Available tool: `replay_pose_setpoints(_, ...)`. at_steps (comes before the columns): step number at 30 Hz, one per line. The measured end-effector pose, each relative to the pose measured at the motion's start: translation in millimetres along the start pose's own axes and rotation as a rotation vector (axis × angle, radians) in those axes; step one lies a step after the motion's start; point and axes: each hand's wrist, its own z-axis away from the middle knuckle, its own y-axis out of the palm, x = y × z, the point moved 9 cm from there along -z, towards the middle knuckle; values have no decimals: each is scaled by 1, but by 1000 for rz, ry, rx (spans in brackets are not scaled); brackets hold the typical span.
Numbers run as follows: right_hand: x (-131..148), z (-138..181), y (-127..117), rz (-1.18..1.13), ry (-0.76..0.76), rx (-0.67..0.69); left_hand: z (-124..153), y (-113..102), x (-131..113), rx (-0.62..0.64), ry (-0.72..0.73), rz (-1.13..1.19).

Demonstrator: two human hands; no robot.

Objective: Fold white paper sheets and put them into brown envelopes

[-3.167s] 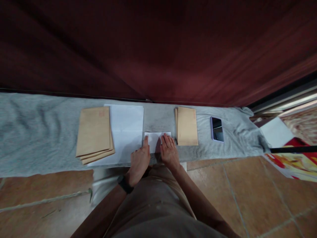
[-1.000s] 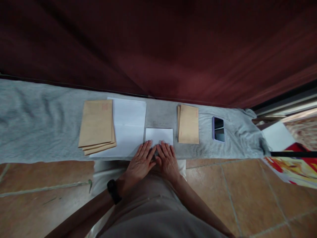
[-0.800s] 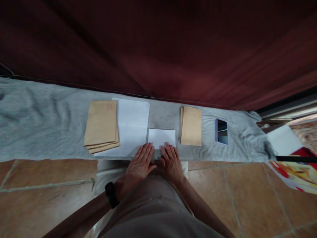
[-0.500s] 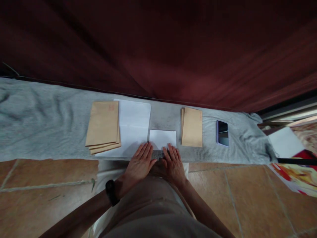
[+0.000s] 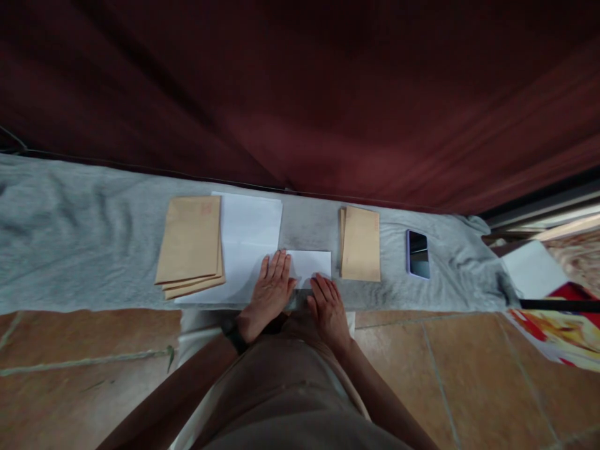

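White paper (image 5: 313, 262) — left hand (image 5: 272, 292) advanced, flat

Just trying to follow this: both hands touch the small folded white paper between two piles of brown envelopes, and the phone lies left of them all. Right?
Not quite: the head view shows the phone on the right, beyond the right pile of envelopes. The rest holds: left hand and right hand touch the folded white paper, which lies between that pile and the left pile.
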Motion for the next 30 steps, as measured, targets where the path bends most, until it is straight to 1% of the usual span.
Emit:
replay_pose_setpoints(5,-14,-40,10,67,90,18,1,1,-1,-34,8,28)
replay_pose_setpoints(9,-25,-58,19,146,170,-48,2,2,1,-38,1,35)
replay_pose_setpoints(12,-29,-59,22,184,182,-100,3,3,3,-14,-14,23)
replay_pose_setpoints(16,-28,-55,21,194,151,-123,6,2,4,-13,-26,26)
replay_pose_setpoints(22,-27,-55,20,165,147,-101,20,3,-16,17,104,68)
replay_pose_setpoints(25,-27,-55,21,164,152,-84,30,2,-18,25,116,66)
replay_pose_setpoints(30,-29,-55,23,185,164,-58,44,1,-14,44,163,63)
